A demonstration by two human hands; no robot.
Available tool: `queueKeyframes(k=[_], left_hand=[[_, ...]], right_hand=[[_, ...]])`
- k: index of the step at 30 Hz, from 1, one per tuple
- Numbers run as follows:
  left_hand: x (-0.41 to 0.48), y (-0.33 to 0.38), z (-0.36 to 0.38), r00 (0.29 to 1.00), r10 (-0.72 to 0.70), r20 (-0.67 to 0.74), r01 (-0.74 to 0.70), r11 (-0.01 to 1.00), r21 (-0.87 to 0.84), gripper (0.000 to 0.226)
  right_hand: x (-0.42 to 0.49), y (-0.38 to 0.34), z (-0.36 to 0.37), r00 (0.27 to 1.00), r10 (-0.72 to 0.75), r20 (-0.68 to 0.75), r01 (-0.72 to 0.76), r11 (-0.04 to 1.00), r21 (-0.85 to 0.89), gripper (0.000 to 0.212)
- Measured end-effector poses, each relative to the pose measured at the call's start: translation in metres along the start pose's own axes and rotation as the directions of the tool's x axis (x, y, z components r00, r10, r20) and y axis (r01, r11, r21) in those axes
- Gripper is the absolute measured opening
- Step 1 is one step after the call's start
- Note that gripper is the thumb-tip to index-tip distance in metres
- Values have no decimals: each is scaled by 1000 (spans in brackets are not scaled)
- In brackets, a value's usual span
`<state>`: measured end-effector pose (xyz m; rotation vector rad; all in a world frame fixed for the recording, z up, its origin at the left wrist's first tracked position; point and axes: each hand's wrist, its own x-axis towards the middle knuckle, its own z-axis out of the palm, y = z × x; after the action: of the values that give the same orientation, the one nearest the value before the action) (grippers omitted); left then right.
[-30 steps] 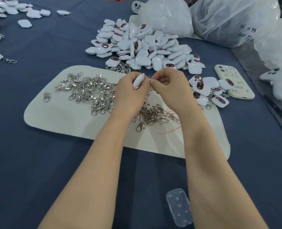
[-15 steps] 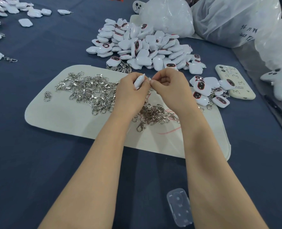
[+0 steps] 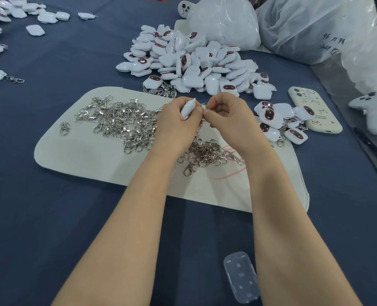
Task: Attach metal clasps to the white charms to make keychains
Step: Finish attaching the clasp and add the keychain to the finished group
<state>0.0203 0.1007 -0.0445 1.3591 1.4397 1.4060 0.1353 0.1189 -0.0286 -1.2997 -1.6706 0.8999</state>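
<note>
Barely shifted since the earlier frame: left hand (image 3: 178, 124) still pinching a white charm (image 3: 188, 108), long axis tilted up and right. Right hand (image 3: 225, 120) fingertips pressed on something small, presumably a clasp, touching its upper end.

I see two hands of mine, one phone (image 3: 315, 110), one clear plastic case (image 3: 241, 279), one felt mat (image 3: 77, 160), and charms (image 3: 189, 62) and clasps (image 3: 121, 122) too many to count.
</note>
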Motion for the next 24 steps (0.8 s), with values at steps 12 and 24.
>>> queueKeyframes(k=[12,24], left_hand=[[4,-2,-8,999,-32,19,34,995,-97,10],[4,-3,-5,999,31,-28,-30,999,33,7]], right_hand=[[0,3,12,977,-196,-84,192,980,-58,11],[-2,6,11,995,-81,-56,83,996,25,22]])
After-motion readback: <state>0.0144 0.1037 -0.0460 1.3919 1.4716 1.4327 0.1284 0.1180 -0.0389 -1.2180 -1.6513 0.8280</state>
